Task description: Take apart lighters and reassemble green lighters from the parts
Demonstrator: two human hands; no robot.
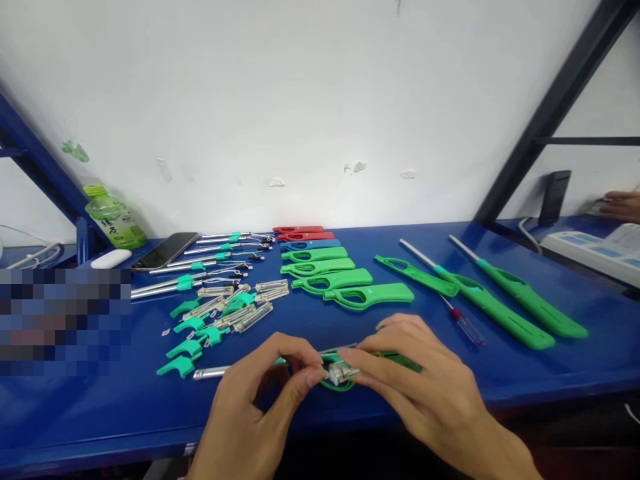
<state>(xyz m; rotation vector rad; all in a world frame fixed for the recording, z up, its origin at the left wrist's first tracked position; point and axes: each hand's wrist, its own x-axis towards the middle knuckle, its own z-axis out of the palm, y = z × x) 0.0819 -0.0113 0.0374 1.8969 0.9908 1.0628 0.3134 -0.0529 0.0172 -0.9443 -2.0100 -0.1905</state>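
Between my hands, low in the middle of the view, is a clear plastic piece point(343, 372), its left end whitish. My right hand point(425, 373) grips it from the right with thumb and fingers. The thumb and index finger of my left hand point(270, 393) are pinched at its left end, on something too small to make out. Under both hands lies a green shell point(337, 385), partly hidden by my fingers. A silver tube point(210, 373) sticks out to the left behind my left hand.
Teal triggers point(180, 365), clear cartridges point(254, 317) and metal rods point(165, 291) lie left. Green shells point(373, 295) stand in a row behind my hands. Two long green lighters point(500, 307) and a screwdriver point(467, 327) lie right. A bottle point(115, 220) and phone point(167, 251) are back left.
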